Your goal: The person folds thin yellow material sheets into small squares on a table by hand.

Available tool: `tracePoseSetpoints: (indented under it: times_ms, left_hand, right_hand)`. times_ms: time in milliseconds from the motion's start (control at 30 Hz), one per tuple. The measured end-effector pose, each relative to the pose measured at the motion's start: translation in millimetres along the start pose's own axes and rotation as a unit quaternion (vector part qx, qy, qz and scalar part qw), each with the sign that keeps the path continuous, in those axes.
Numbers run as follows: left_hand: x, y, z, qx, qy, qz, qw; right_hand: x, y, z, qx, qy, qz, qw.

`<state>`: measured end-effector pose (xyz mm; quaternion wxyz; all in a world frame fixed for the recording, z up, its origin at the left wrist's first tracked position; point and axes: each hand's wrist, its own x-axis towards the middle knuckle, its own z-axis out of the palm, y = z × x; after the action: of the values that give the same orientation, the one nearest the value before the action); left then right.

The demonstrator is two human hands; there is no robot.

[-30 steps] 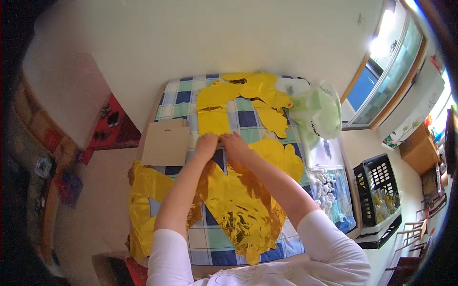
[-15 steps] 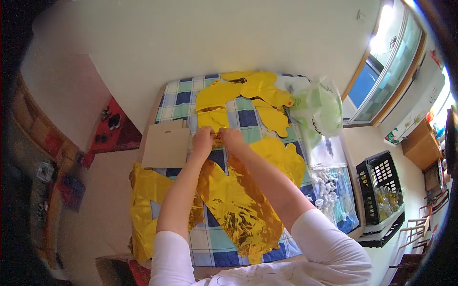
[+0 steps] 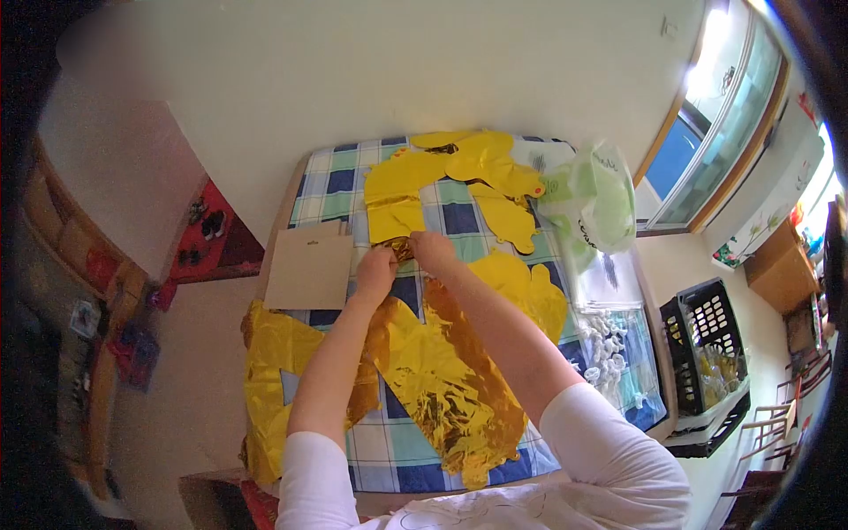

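My left hand (image 3: 377,272) and my right hand (image 3: 433,253) are close together over the middle of the bed. Both have their fingers closed on the crinkled lower edge of a flat gold foil balloon (image 3: 394,215). The balloon stretches away from me, and a dark shiny fold shows between my hands. Under my forearms lies a big wrinkled gold foil sheet (image 3: 450,380). More flat foil balloons lie at the far side (image 3: 490,163), at the left (image 3: 274,389) and beside my right forearm (image 3: 530,296).
A beige cardboard piece (image 3: 307,269) rests left of my hands on the checked bedcover (image 3: 336,208). To the right are a green-white plastic bag (image 3: 592,203) and a pile of small white items (image 3: 605,349). A black crate (image 3: 707,353) stands beside the bed.
My left hand has shifted slightly down and my right hand slightly up and right. More of the dark foil fold now shows between them.
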<state>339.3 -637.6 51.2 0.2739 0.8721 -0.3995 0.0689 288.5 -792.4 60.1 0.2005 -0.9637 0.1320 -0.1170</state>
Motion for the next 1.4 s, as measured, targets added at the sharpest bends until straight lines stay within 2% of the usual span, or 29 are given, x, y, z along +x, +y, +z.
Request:
tracePoseSetpoints:
  times_ms: [100,200,300,400,600,700,767,833,900,1000,1100,1200,1233,1300,1400]
  left_hand:
    - [10.6,-1.8,-4.2,-0.131,0.022,-0.067,0.989]
    - [16.8,2.1,-9.0,-0.168,0.026,-0.127,0.977]
    - [13.5,13.4,-14.7,-0.087,0.044,-0.104,0.990]
    - [6.4,11.6,-4.8,-0.005,0.023,-0.061,0.998]
    - [-0.4,15.9,12.2,0.101,-0.008,-0.042,0.994]
    - [0.3,16.8,12.8,0.162,-0.044,-0.005,0.986]
    - [1.9,18.6,13.9,0.164,-0.044,-0.033,0.985]
    - [2.8,22.7,11.0,0.155,-0.053,-0.053,0.985]
    - [4.7,29.9,1.5,0.133,-0.068,-0.064,0.987]
    - [4.2,24.1,7.2,0.136,-0.065,-0.057,0.987]
    - [3.6,15.6,19.0,0.155,-0.019,-0.028,0.987]
    - [4.2,15.6,16.5,0.144,-0.039,-0.036,0.988]
    - [3.2,17.3,14.9,0.143,-0.032,-0.038,0.989]
    - [1.0,20.6,13.2,0.141,-0.021,-0.038,0.989]
    - [3.5,22.6,8.5,0.125,-0.052,-0.046,0.990]
  right_hand:
    - [-1.6,-0.4,-2.3,-0.007,-0.003,-0.012,1.000]
    - [-2.4,-1.4,-3.3,-0.015,-0.006,-0.010,1.000]
    - [-0.4,-0.5,-0.3,0.011,-0.010,0.010,1.000]
    - [1.7,4.0,2.2,0.038,0.010,0.002,0.999]
    - [2.7,4.5,-11.4,0.083,0.064,0.018,0.994]
    - [14.1,-12.4,-49.3,0.070,0.111,0.009,0.991]
    - [34.9,-18.0,-81.1,-0.007,0.278,-0.105,0.955]
    - [56.0,-35.7,-132.9,0.056,0.282,-0.075,0.955]
    - [68.4,-47.8,-171.1,0.128,0.343,-0.070,0.928]
    - [81.5,-50.1,-206.1,0.144,0.327,-0.038,0.933]
    - [72.4,-51.9,-232.9,0.240,0.269,-0.020,0.933]
    - [82.8,-53.7,-241.2,0.409,0.406,-0.063,0.815]
    - [77.1,-47.5,-245.5,0.268,0.381,-0.091,0.880]
    - [73.9,-52.4,-243.6,0.235,0.405,-0.079,0.880]
    - [72.1,-57.5,-253.7,0.224,0.439,-0.077,0.867]
